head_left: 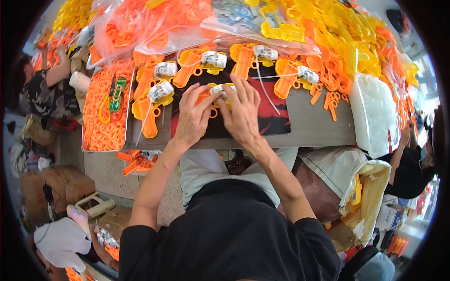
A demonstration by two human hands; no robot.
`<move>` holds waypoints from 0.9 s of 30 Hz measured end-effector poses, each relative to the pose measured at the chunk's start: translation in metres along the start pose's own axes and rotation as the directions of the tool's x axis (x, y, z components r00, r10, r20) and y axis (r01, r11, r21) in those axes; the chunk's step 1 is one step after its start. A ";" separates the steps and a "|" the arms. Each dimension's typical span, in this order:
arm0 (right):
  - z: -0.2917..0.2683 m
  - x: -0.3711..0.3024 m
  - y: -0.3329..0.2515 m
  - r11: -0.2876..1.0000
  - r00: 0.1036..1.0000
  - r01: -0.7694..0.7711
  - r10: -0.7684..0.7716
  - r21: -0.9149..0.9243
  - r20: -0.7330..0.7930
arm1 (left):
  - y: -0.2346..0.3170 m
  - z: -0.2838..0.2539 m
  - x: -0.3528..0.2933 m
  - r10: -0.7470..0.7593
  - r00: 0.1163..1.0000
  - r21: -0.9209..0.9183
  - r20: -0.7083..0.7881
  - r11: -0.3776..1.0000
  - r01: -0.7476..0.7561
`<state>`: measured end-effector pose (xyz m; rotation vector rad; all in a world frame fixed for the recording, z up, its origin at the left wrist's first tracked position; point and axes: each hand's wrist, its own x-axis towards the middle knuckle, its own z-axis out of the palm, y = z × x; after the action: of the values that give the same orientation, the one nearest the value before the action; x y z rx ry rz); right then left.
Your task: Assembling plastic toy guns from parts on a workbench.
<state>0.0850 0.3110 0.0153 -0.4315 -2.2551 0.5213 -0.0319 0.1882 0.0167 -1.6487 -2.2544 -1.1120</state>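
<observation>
An orange-and-yellow toy gun [216, 87] with a silvery-white section is being partly covered by two bare hands, above a red-and-black cloth [279, 124] that is being laid under on the grey table [328, 119]. The toy gun is being flanked closely: its left side, where the orange handle is showing, is being overlapped by the left hand [192, 114], and its right side by the right hand [242, 111]. The left fingers are being bent inward over the piece; the right fingers are being stretched forward across it, with the fingertips reaching past its far edge. The piece is being touched from both sides, but whether it is being gripped or only pressed cannot be told, since its underside and the thumbs' hold are being hidden.

Beyond and to the left and right, the hands are being surrounded by five similar toy guns [287, 80], from some of which white cords [267, 93] are trailing. The table is being bordered at the left by a tray [105, 150] of orange rings and at the right by a white tub [361, 117] of translucent pieces.
</observation>
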 end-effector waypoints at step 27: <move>-0.141 -0.041 0.170 0.699 0.820 -0.573 0.478 -0.428 -0.316 | 0.075 0.095 0.077 0.604 0.710 -0.069 0.362 0.777 -0.625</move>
<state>0.2419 0.4714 -0.0058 -1.3799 -2.0450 0.1327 0.0322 0.3172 0.0233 -2.4814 -1.6110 -0.5904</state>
